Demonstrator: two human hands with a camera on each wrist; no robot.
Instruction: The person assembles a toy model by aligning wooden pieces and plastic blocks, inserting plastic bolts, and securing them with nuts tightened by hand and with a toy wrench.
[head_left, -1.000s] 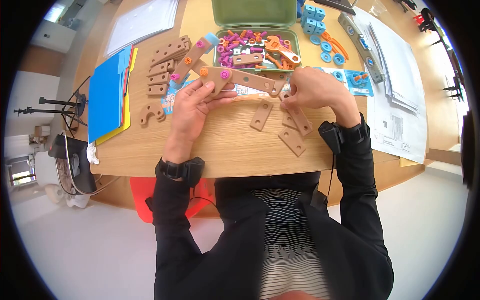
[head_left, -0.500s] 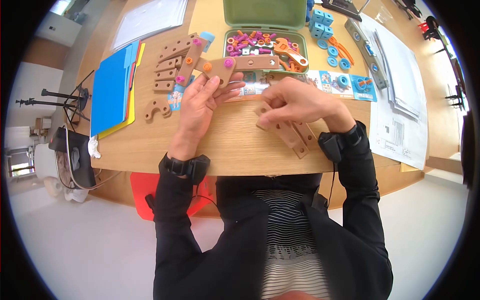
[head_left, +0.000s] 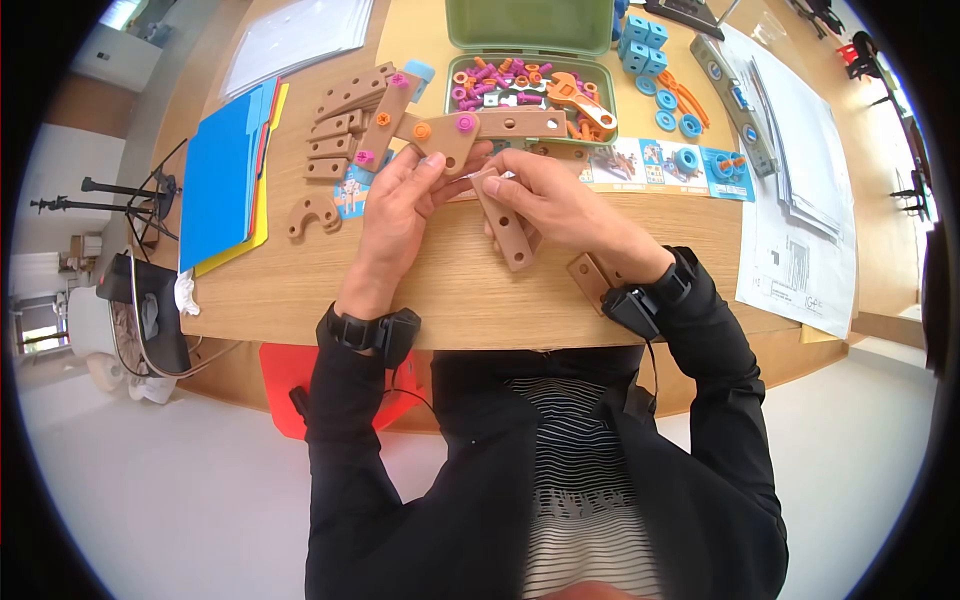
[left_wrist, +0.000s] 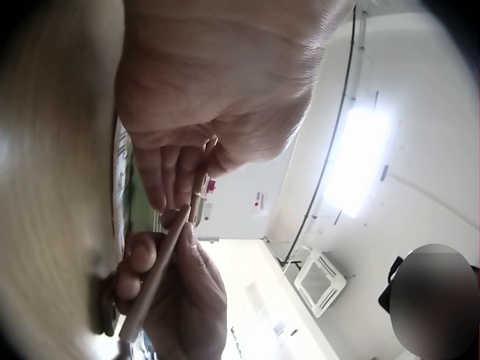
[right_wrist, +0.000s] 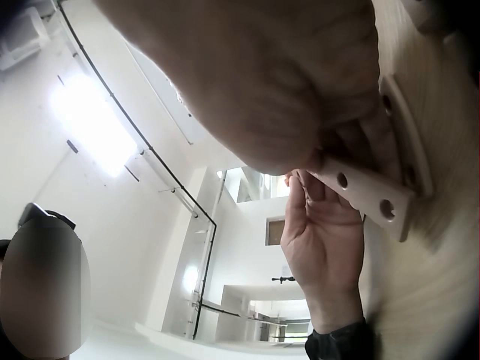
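Observation:
My left hand (head_left: 393, 208) grips an assembly of brown perforated strips (head_left: 452, 153), joined by pink and orange bolts, with a light blue piece at its top end. Its thumb presses on the short plate near the middle. Close beside it, my right hand (head_left: 560, 205) pinches a brown strip with holes (head_left: 514, 243), which slants down toward the table's front edge. In the right wrist view a second, curved-looking strip (right_wrist: 409, 139) shows beyond the held strip (right_wrist: 367, 196), near the fingers. The left wrist view catches the held strip (left_wrist: 154, 289) edge-on, below my left fingers.
Loose brown strips (head_left: 587, 281) lie by my right wrist. More brown pieces (head_left: 330, 147) sit at left, near blue folders (head_left: 225, 170). Behind, an open green case (head_left: 530, 35) holds bolts, nuts and an orange wrench (head_left: 580, 100). Blue cubes (head_left: 642, 45), wheels and papers are at right.
My right hand has picked up a brown strip from the loose pile and carried it left, close to my left hand. The left hand keeps its hold on the assembly, which has moved only slightly.

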